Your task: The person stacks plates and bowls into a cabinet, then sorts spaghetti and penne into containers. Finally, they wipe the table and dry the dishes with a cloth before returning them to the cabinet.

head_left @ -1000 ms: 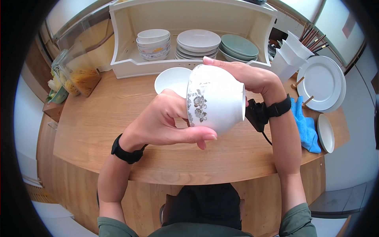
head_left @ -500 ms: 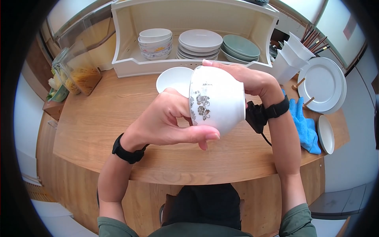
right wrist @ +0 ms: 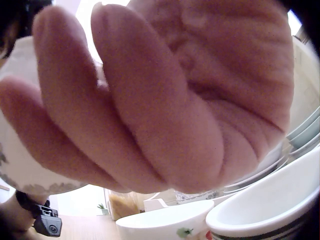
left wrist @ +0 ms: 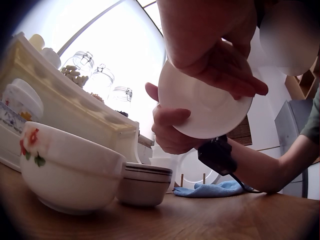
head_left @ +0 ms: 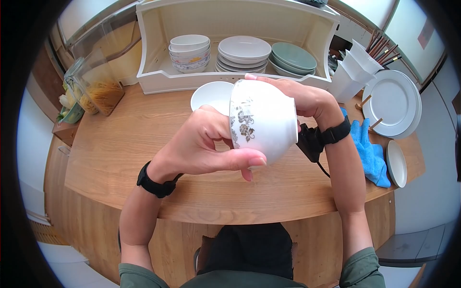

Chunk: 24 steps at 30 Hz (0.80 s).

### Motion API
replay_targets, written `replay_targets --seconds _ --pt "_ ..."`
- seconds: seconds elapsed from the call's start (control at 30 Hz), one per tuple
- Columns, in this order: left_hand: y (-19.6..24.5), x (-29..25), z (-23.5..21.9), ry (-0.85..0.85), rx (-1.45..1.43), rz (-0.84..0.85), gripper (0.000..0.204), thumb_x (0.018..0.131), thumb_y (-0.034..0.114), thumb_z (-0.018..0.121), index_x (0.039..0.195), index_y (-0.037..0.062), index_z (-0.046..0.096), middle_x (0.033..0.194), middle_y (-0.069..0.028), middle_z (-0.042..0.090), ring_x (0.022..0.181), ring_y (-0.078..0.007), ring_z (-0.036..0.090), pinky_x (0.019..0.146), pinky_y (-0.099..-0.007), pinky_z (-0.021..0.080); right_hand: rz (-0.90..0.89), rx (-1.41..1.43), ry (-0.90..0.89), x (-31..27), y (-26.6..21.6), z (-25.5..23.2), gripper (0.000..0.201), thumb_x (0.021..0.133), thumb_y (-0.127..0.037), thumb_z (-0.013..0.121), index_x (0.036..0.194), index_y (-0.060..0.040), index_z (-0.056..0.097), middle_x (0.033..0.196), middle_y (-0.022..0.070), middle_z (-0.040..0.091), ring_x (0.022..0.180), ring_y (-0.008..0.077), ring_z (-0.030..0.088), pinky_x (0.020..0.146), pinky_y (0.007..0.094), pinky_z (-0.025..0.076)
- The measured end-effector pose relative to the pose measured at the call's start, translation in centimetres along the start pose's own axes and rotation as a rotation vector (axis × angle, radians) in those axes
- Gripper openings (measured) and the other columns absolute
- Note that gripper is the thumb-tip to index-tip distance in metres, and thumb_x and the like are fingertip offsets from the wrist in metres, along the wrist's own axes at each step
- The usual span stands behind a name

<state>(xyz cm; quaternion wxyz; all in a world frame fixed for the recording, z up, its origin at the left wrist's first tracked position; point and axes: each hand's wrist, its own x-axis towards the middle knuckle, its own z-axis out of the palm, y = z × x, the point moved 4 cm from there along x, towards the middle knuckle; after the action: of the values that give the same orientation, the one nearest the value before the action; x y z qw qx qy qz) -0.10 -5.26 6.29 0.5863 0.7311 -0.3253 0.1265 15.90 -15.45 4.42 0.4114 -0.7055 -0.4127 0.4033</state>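
A white bowl [head_left: 266, 125] with a grey-brown rose pattern near its rim is held on its side above the table, its foot facing right. My left hand [head_left: 199, 144] grips the rim from the left, thumb on the outer wall and fingers inside the bowl, as the left wrist view shows. My right hand [head_left: 307, 96] holds the far part of the rim, its thumb along the edge; in the right wrist view its fingers are curled. A bowl with red flowers [left wrist: 70, 165] and a smaller one with dark stripes [left wrist: 145, 185] stand on the table beyond.
A white shelf [head_left: 158, 86] at the back bears stacked bowls [head_left: 188, 53], plates [head_left: 243, 48] and green dishes [head_left: 293, 55]. To the right are a plate rack with white plates [head_left: 391, 101], a blue cloth [head_left: 367, 149] and a dish [head_left: 396, 163]. Pasta jars [head_left: 103, 91] stand left.
The bowl has shifted slightly right in the head view and tilted a little, its rose pattern moving with it. Both hands keep their hold.
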Motion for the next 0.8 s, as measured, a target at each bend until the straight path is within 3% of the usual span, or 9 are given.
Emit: replay_targets --seconds 0.23,0.4,0.47,0.5,0.57,0.6,0.8 --pt "-0.2 -0.1 -0.1 0.020 -0.119 -0.062 0.013 0.086 0.009 0.072 0.084 -0.0039 0.070 0.079 -0.0078 0.071 0.064 -0.0117 0.069 0.056 -0.0221 0.054 -0.070 0.030 0.037 -0.1 -0.3 0.2 0.052 0.101 -0.050 0.036 0.124 -0.0057 0.053 0.060 0.0073 0.058 0.038 0.0129 0.055 0.028 0.0223 0.041" --pt "-0.3 -0.2 -0.6 0.065 -0.165 -0.147 0.015 0.088 0.010 0.069 0.088 -0.0051 0.068 0.081 -0.0093 0.069 0.060 -0.0125 0.068 0.053 -0.0225 0.054 -0.026 0.062 0.058 -0.5 -0.8 -0.2 0.057 0.101 -0.053 0.032 0.119 -0.0028 0.054 0.060 0.0088 0.060 0.040 0.0130 0.057 0.030 0.0207 0.040" --pt "-0.8 -0.3 -1.6 0.147 -0.155 -0.279 0.020 0.092 0.014 0.065 0.098 -0.0058 0.065 0.083 -0.0108 0.068 0.054 -0.0122 0.065 0.052 -0.0227 0.053 0.023 0.023 0.067 -1.2 -1.6 -0.3 0.059 0.101 -0.054 0.031 0.116 -0.0017 0.055 0.060 0.0095 0.061 0.040 0.0131 0.057 0.030 0.0204 0.040" --pt "-0.8 0.0 -1.7 0.153 -0.151 -0.277 0.020 0.092 0.014 0.065 0.098 -0.0058 0.065 0.083 -0.0108 0.068 0.054 -0.0122 0.065 0.052 -0.0227 0.053 0.015 0.085 0.122 -1.4 -1.9 -0.5 0.062 0.101 -0.055 0.028 0.112 -0.0009 0.056 0.059 0.0105 0.061 0.039 0.0132 0.057 0.031 0.0206 0.041" --pt "-1.0 0.4 -2.7 0.339 -0.197 -0.227 0.027 0.095 0.020 0.061 0.103 -0.0062 0.061 0.084 -0.0116 0.068 0.050 -0.0119 0.062 0.050 -0.0233 0.052 0.005 0.141 0.171 -1.5 -2.0 -1.1 0.064 0.101 -0.056 0.026 0.108 -0.0001 0.057 0.059 0.0115 0.062 0.038 0.0134 0.056 0.032 0.0209 0.041" --pt "-1.6 0.4 -3.3 0.359 -0.125 -0.215 0.032 0.096 0.026 0.060 0.103 -0.0049 0.059 0.083 -0.0106 0.067 0.050 -0.0112 0.061 0.050 -0.0226 0.050 0.011 0.182 0.171 -1.3 -1.7 -1.6 0.066 0.101 -0.057 0.026 0.107 0.0001 0.057 0.059 0.0124 0.061 0.037 0.0137 0.055 0.033 0.0215 0.042" --pt "-2.9 0.3 -4.7 0.488 -0.102 -0.208 0.039 0.095 0.036 0.060 0.100 -0.0025 0.059 0.079 -0.0084 0.064 0.053 -0.0089 0.060 0.053 -0.0217 0.051 -0.005 0.200 0.168 -1.2 -2.1 -2.0 0.072 0.100 -0.060 0.023 0.101 0.0037 0.057 0.060 0.0161 0.062 0.038 0.0150 0.056 0.036 0.0226 0.047"
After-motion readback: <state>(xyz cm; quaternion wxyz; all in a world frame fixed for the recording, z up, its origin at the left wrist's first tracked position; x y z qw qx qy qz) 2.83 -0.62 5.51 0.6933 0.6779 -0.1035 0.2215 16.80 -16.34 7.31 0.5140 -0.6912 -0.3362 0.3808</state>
